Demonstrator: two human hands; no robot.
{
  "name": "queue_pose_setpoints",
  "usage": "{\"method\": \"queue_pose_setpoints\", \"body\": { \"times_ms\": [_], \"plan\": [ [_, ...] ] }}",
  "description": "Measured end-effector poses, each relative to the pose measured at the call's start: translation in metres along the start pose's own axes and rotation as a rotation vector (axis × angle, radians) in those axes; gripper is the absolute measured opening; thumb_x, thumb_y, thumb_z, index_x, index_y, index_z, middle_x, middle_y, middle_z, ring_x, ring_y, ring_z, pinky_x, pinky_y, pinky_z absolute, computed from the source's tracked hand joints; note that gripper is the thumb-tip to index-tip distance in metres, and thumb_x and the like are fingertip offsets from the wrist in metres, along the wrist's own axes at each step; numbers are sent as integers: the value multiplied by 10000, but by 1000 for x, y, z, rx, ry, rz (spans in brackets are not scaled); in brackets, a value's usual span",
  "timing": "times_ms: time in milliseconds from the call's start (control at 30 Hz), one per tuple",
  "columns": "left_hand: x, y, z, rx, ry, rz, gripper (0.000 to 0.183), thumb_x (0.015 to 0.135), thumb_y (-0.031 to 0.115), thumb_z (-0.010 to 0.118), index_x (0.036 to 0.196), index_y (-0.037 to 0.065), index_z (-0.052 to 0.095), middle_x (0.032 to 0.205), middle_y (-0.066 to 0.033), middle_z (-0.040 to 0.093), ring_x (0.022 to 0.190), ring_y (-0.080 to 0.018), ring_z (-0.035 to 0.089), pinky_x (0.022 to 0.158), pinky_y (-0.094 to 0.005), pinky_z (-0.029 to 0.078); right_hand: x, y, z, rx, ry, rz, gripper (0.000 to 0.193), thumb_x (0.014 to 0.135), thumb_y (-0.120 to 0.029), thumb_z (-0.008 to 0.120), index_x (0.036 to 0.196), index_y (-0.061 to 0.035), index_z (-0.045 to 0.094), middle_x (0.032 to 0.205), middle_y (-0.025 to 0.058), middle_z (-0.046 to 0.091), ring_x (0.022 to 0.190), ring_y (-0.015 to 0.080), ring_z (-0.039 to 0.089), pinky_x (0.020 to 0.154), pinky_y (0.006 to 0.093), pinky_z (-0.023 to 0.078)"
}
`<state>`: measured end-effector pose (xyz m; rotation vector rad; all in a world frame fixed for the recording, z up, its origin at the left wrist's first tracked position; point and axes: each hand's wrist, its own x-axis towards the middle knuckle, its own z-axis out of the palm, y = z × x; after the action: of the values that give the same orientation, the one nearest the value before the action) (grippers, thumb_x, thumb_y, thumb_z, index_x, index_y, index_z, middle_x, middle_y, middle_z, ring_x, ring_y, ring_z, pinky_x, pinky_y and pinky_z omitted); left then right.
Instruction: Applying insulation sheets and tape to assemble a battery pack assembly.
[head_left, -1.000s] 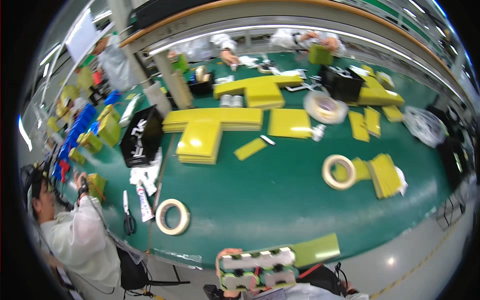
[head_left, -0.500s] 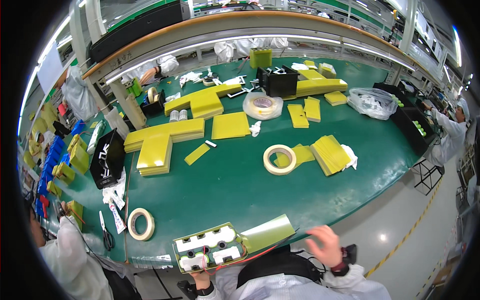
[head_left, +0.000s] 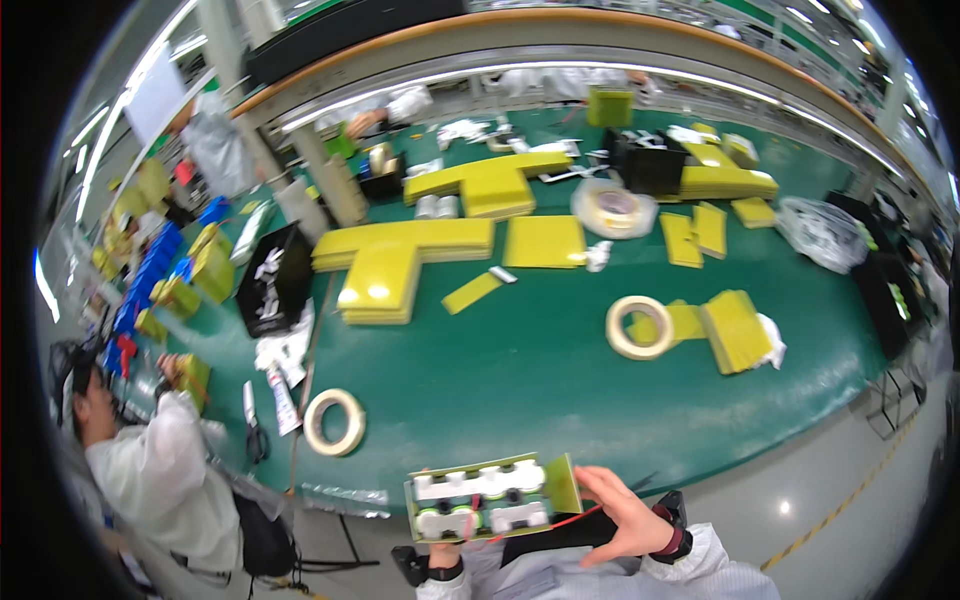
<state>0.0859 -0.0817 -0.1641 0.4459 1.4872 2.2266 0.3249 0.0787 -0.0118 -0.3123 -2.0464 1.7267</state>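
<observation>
A battery pack [head_left: 490, 489] with white pads over its cells, yellow-green board sides and a red wire is at the table's near edge. My left hand [head_left: 443, 556] grips it from below; the pack hides most of those fingers. At the pack's right end a yellow-green flap [head_left: 563, 487] stands folded up. My right hand [head_left: 628, 518] is beside this flap, its fingertips at the flap's outer face and the thumb spread away. Left of the pack, a roll of masking tape [head_left: 313, 420] lies on the green table [head_left: 480, 370].
Scissors [head_left: 256, 430] and a white tube [head_left: 283, 403] lie at the left. Stacks of yellow boards [head_left: 380, 285], another tape roll [head_left: 611, 335], a black bin [head_left: 272, 285] and a plastic bag [head_left: 822, 234] stand farther off. A co-worker [head_left: 165, 450] sits at the left.
The flap at the pack's right end, stretched out flat before, is now folded upright. My right hand has come in to it. The view has shifted, moving the table's things rightward in the picture.
</observation>
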Motion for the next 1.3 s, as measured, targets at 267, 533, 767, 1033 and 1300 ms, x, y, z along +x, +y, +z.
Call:
{"method": "queue_pose_setpoints", "body": {
  "times_ms": [267, 533, 767, 1033, 1300],
  "plan": [
    [3, 33, 45, 181, -195, 111, 680, 720, 273, 755, 1211, -114, 489, 1088, -215, 616, 996, -276, 613, 907, -385, 456, 46, 28, 20, -49, -12, -74, 1264, 579, -145, 888, 1456, -60, -19, 1359, 203, 323, 1238, 292, 410, 1027, 437, 340],
    [14, 44, 89, 317, -391, 380, 948, 640, 522, 771, 1274, -104, 447, 1215, -262, 536, 1102, -393, 550, 945, -419, 421, 46, 31, 7, 142, 293, -4, 1161, 469, -163, 933, 1341, -58, 173, 1238, 152, 388, 1126, 261, 477, 947, 407, 423],
    [20, 60, 106, 336, -585, 370, 1058, 672, 566, 724, 1379, -87, 285, 1368, -260, 390, 1238, -431, 407, 1046, -462, 317, 32, 45, -14, -40, 345, -39, 1299, 427, -369, 947, 1418, -83, 157, 1284, 135, 392, 1179, 268, 446, 975, 413, 424],
    [17, 57, 105, 366, -638, 331, 964, 697, 344, 750, 1406, -53, 232, 1366, -234, 397, 1222, -396, 399, 1032, -469, 290, 38, -15, -19, -276, 463, -160, 1046, 569, -687, 750, 1349, -77, 416, 1394, 280, 300, 1161, 394, 433, 968, 525, 346],
    [26, 73, 106, 310, -687, 401, 1060, 656, 504, 708, 1404, -78, 235, 1349, -273, 364, 1218, -439, 384, 1019, -514, 295, 98, -80, -6, -1130, -250, -97, 637, 647, -678, 670, 1171, -317, 641, 1370, 213, 407, 1161, 412, 441, 921, 552, 334]
  ]
}}
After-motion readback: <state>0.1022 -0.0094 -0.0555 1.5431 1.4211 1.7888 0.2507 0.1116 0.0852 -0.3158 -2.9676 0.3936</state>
